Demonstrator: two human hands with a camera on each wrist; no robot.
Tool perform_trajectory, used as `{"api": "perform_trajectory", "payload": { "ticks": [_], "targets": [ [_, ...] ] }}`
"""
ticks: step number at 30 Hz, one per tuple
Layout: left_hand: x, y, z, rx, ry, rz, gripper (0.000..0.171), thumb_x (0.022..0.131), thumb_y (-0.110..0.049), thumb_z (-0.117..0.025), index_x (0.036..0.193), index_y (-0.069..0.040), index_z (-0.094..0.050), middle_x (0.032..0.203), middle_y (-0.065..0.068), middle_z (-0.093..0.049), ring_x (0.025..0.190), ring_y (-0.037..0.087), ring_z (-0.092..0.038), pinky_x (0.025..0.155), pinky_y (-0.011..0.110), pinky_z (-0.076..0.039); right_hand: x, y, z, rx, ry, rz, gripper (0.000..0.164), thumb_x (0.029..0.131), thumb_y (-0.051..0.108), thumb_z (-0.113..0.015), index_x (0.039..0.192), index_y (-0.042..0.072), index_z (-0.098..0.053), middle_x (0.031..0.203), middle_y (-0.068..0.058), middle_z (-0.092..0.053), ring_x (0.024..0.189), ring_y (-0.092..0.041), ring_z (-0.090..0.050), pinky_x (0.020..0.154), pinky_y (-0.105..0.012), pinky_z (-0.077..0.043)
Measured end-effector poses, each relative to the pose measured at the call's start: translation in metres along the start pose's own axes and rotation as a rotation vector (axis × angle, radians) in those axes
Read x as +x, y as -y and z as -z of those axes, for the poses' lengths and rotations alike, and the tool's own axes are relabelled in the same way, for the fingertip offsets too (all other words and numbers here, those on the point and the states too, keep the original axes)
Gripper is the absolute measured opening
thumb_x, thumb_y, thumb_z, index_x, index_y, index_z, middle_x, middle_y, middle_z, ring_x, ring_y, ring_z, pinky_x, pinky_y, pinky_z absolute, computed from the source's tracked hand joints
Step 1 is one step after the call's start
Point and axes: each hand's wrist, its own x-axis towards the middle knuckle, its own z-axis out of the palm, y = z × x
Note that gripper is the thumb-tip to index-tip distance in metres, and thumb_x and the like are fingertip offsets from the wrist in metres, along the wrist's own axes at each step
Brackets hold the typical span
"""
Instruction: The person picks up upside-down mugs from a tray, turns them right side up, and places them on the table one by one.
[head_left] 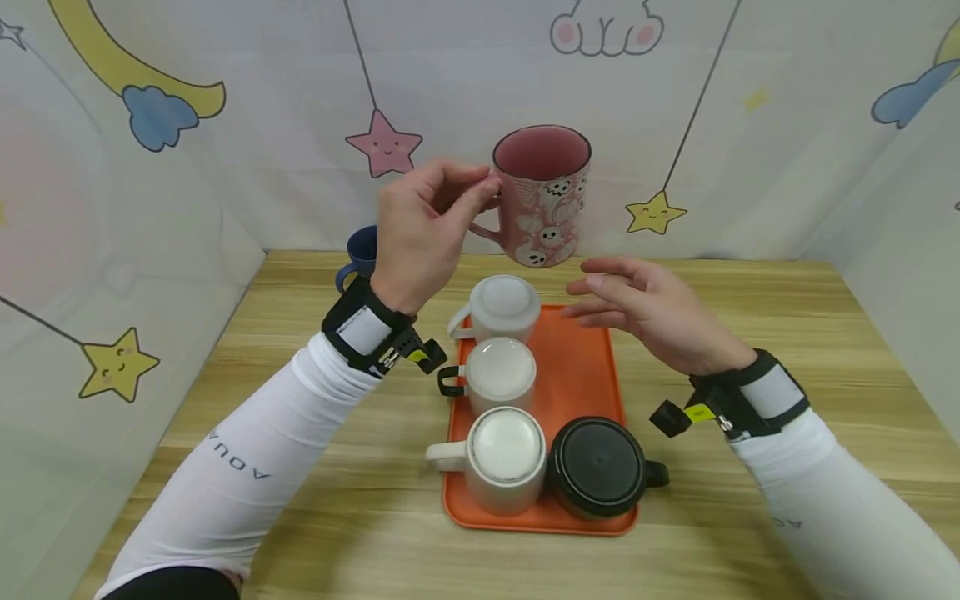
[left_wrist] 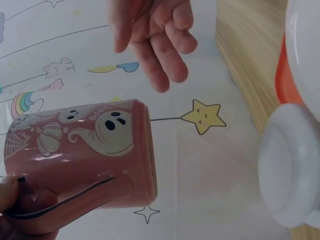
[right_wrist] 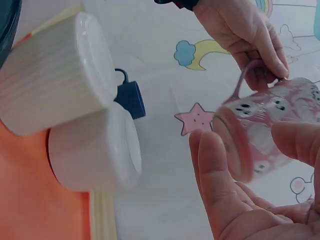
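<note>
Pink mug (head_left: 544, 218) in 1 of 2 hands (head_left: 426, 237)

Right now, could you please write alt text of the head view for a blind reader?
A person's left hand holds a pink patterned mug by its handle above a wooden table, the empty right hand nearby. Below, an orange tray carries three white mugs and one black mug, all upside down.
</note>
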Motion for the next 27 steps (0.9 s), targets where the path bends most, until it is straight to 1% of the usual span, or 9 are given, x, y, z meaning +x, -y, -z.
{"api": "perform_trajectory", "payload": {
  "ticks": [3,7,10,12,14,17,18,23,27],
  "targets": [
    [-0.001,0.005,0.005,0.037,-0.013,-0.009,0.016,0.098,-0.007,-0.077,0.111,0.002,-0.077,0.103,0.011,-0.080,0.091,0.019,-0.078,0.079,0.032,-0.064,-0.007,0.001,0.007,-0.061,-0.034,0.010,0.059,0.112,0.030,-0.057,0.158,-0.001,-0.036,0.149,-0.023,-0.055,0.121,-0.029,-0.070,0.101,-0.034,-0.057],
    [-0.004,0.012,0.011,0.084,-0.037,-0.014,0.016,0.098,-0.008,-0.077,0.110,0.001,-0.078,0.103,0.010,-0.080,0.090,0.017,-0.078,0.078,0.030,-0.064,-0.015,0.002,0.015,-0.240,-0.087,0.019,0.060,0.111,0.034,-0.060,0.159,0.005,-0.039,0.150,-0.018,-0.056,0.122,-0.027,-0.068,0.096,-0.030,-0.059],
    [-0.005,0.019,0.015,0.094,-0.054,-0.011,0.015,0.097,-0.007,-0.078,0.110,0.001,-0.078,0.103,0.011,-0.080,0.090,0.018,-0.078,0.077,0.031,-0.064,-0.022,0.001,0.022,-0.390,-0.121,0.023,0.062,0.110,0.036,-0.062,0.161,0.009,-0.039,0.151,-0.013,-0.055,0.126,-0.028,-0.064,0.096,-0.028,-0.057],
    [-0.006,0.023,0.018,0.103,-0.061,-0.009,0.015,0.097,-0.006,-0.078,0.110,0.001,-0.078,0.104,0.011,-0.080,0.090,0.018,-0.078,0.078,0.031,-0.064,-0.026,-0.001,0.027,-0.465,-0.141,0.020,0.062,0.109,0.036,-0.062,0.162,0.011,-0.039,0.153,-0.011,-0.053,0.131,-0.029,-0.061,0.100,-0.033,-0.055],
    [-0.008,0.028,0.021,0.110,-0.068,-0.002,0.015,0.096,-0.005,-0.078,0.110,0.002,-0.078,0.104,0.011,-0.080,0.090,0.019,-0.078,0.078,0.031,-0.064,-0.030,-0.003,0.033,-0.533,-0.155,0.020,0.063,0.109,0.035,-0.063,0.163,0.012,-0.038,0.155,-0.011,-0.051,0.135,-0.032,-0.058,0.105,-0.042,-0.053],
    [-0.010,0.035,0.026,0.147,-0.080,0.011,0.016,0.097,-0.007,-0.078,0.110,0.002,-0.078,0.105,0.010,-0.080,0.090,0.018,-0.077,0.079,0.028,-0.063,-0.034,-0.007,0.040,-0.615,-0.173,0.031,0.064,0.109,0.034,-0.064,0.163,0.010,-0.037,0.158,-0.014,-0.048,0.139,-0.036,-0.054,0.108,-0.057,-0.048],
    [-0.011,0.038,0.028,0.161,-0.084,0.014,0.016,0.097,-0.007,-0.077,0.111,0.001,-0.078,0.105,0.010,-0.080,0.090,0.018,-0.077,0.079,0.028,-0.063,-0.036,-0.008,0.042,-0.640,-0.175,0.039,0.065,0.109,0.034,-0.064,0.163,0.009,-0.038,0.159,-0.016,-0.047,0.139,-0.039,-0.052,0.109,-0.060,-0.046],
    [-0.016,0.049,0.036,0.213,-0.103,0.010,0.015,0.098,-0.008,-0.076,0.110,0.001,-0.078,0.105,0.010,-0.080,0.089,0.019,-0.077,0.078,0.025,-0.062,-0.042,-0.015,0.052,-0.802,-0.185,0.084,0.069,0.107,0.037,-0.067,0.162,0.006,-0.039,0.161,-0.021,-0.043,0.143,-0.047,-0.045,0.112,-0.067,-0.039],
    [-0.019,0.057,0.041,0.238,-0.123,0.007,0.015,0.097,-0.008,-0.077,0.110,0.001,-0.078,0.105,0.009,-0.080,0.087,0.023,-0.077,0.076,0.022,-0.061,-0.045,-0.023,0.060,-0.922,-0.189,0.095,0.075,0.105,0.041,-0.068,0.162,0.004,-0.038,0.161,-0.024,-0.042,0.145,-0.050,-0.040,0.111,-0.070,-0.036]
  ]
}}
